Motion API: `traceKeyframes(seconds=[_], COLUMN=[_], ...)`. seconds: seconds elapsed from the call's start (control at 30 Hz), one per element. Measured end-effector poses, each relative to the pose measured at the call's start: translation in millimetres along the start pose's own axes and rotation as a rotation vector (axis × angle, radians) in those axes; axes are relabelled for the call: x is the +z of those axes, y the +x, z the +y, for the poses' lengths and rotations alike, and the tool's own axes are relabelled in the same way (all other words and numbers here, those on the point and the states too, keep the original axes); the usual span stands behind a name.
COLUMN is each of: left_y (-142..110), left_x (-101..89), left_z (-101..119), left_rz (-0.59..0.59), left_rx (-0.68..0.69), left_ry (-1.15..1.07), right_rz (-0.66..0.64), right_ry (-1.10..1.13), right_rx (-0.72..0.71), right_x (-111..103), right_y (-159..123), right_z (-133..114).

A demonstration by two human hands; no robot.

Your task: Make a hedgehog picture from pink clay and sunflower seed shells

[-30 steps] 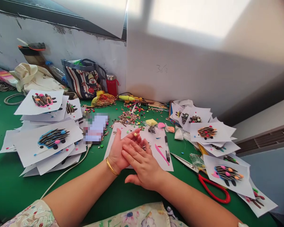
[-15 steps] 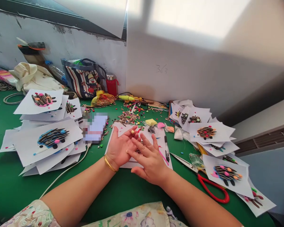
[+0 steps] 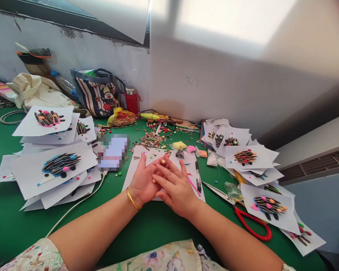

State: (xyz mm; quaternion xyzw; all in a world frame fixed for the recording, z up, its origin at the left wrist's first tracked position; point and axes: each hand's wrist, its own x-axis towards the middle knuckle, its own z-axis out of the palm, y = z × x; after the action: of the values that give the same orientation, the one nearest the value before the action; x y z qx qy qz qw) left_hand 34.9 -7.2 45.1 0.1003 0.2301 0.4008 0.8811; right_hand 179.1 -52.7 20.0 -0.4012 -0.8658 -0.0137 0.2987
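Note:
My left hand is palm up with its fingers stretched out, a gold bangle at the wrist. Across its fingers lies my right hand, palm down, fingers straight and slightly apart. A small pale yellow ball rests by the fingertips, and a second pale ball shows between the hands. Whatever else lies under the right palm is hidden. Both hands are above a white sheet of paper. A black pen and a thin pink stick lie on its right side.
Stacked cards with seed hedgehogs stand at left and right. Red-handled scissors lie beside the right stack. Sunflower seeds, coloured balls and clay lumps are behind the paper. A phone with a cable lies left.
My right hand has moved slightly left, further over my left fingers. The small pale ball near the fingertips has shifted a little. The whole view has drifted slightly.

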Motion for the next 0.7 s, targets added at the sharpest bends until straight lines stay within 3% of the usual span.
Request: traceKeyframes(seconds=[0.23,0.37,0.47,0.6,0.7], left_y=[2,6,10,16,19], left_x=[-1.7,-3.7,-7.0,-12.8,-16.6], left_z=[-3,6,16,23,25], left_rz=[-0.044,-0.049,0.015,0.076,0.091], left_rx=[0.009,0.116,0.183,0.223,0.250], left_ry=[-0.026,-0.040,-0.041,-0.038,-0.009], right_rz=[0.099,0.197,0.259,0.190,0.075], right_ry=[0.193,0.204,0.210,0.209,0.211], right_rx=[0.029,0.173,0.327,0.490,0.514], right_x=[-8,-18,-24,-24,-21], right_y=[4,-1,-9,-16,-16], right_z=[-1,26,53,75,77])
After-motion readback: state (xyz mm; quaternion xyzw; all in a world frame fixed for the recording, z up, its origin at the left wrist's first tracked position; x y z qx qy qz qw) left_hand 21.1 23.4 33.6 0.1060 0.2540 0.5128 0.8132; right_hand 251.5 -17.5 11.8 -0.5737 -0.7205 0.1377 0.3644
